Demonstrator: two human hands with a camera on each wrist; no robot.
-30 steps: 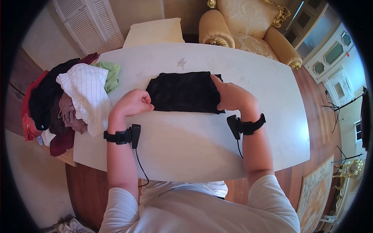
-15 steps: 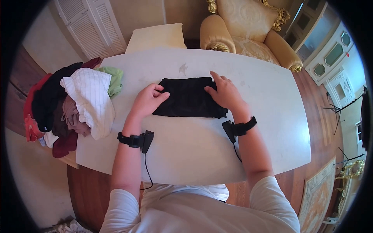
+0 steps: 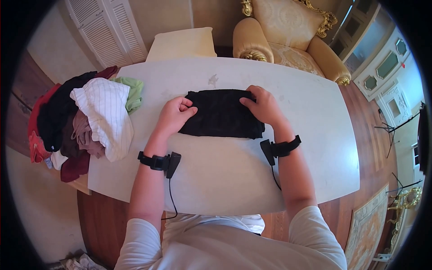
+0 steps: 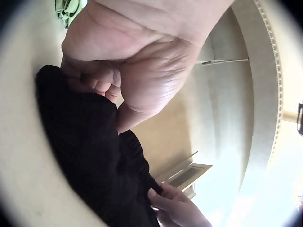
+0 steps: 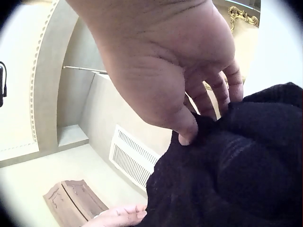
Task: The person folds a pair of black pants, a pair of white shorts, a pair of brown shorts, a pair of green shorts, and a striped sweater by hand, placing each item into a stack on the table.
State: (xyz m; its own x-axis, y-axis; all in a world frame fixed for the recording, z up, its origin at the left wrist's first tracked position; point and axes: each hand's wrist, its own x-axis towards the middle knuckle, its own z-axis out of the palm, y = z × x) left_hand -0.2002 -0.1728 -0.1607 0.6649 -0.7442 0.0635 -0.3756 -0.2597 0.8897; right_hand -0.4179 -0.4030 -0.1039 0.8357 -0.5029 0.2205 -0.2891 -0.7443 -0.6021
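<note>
A folded black garment (image 3: 220,114) lies as a rough rectangle on the white table (image 3: 216,175). At its upper left corner my left hand (image 3: 174,116) pinches the cloth, thumb on the near side and fingers behind. My right hand (image 3: 264,107) grips the far edge near the upper right corner; in the right wrist view its thumb (image 5: 188,132) presses the cloth against the fingers. A gathered, ribbed edge of the garment (image 4: 134,153) shows between both hands in the left wrist view.
At the table's left end sits a heap of clothes, with a white striped garment (image 3: 103,117) on top and a green one (image 3: 132,92) behind. A cream-coloured seat (image 3: 180,44) and a gold armchair (image 3: 288,40) stand beyond the far edge.
My left hand has moved from the garment's lower left corner up to its upper left. My right hand left the right side, spread its fingers, then took hold of the far edge.
</note>
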